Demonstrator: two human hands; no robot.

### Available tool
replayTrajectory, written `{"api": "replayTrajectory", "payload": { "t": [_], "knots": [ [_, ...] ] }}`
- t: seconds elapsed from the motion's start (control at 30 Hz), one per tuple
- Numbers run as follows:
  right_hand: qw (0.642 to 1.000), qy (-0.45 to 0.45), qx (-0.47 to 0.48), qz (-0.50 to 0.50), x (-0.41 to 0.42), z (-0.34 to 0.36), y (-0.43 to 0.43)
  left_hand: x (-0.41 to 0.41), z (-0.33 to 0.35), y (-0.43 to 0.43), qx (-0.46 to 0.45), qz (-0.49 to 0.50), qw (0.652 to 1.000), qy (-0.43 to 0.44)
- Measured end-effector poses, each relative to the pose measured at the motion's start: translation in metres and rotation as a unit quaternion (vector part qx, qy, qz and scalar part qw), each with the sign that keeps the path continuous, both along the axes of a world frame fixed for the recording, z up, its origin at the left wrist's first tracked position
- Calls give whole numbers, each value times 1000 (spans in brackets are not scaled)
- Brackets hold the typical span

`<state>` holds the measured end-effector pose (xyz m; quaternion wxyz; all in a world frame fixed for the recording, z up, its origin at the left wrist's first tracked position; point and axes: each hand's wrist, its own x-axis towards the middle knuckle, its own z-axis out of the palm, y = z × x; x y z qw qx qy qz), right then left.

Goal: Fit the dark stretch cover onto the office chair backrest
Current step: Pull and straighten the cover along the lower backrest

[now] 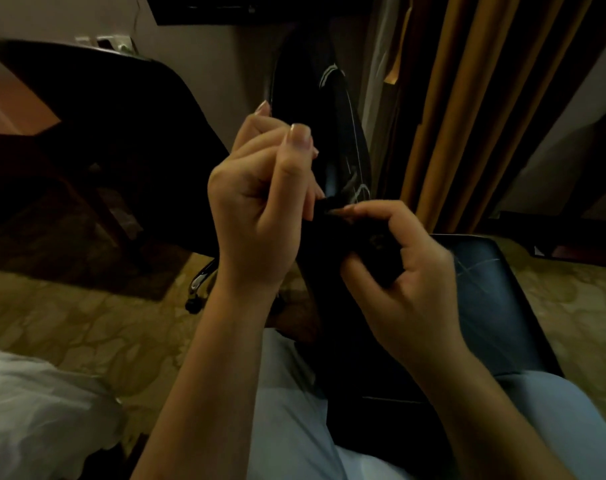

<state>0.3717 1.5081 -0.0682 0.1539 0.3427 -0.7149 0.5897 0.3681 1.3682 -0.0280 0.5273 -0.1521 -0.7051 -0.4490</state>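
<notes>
Head view. The dark stretch cover [332, 247] is bunched between both hands, above the person's lap and at the near end of the office chair backrest [317, 109]. The backrest shows as a worn, cracked dark panel running away toward the top edge of the view.

Grip state: the left hand [260, 202] has its fingers curled and thumb raised, and grips a fold of the cover at the fingertips. The right hand [412, 268] pinches the fabric between forefinger and thumb, with the other fingers curled into it.

Handling, as judged: the cover is light, soft and elastic, and not fragile. It will sag and twist when slack, and pull back when stretched. Take hold at the hemmed opening, one hand per corner, and spread it wide before hooking it over a backrest corner.

Count: one cover, one backrest, one seat pad [485, 299], one visible castor [193, 304], two hands. Also present: a curtain [467, 98] and white bedding [34, 403].
</notes>
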Motion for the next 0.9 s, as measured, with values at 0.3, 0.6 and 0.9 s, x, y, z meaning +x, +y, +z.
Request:
{"api": "replayTrajectory", "payload": {
  "t": [0.3,0.6,0.9],
  "knots": [
    [995,-53,49,-72,-1,-50,19,0,-1,2,12,4,1000,8],
    [1000,-24,-9,-3,-6,0,9,2,0,2,-3,5,1000,4],
    [999,2,33,-31,-5,-26,14,2,-2,1,-6,5,1000,2]
  ]
}}
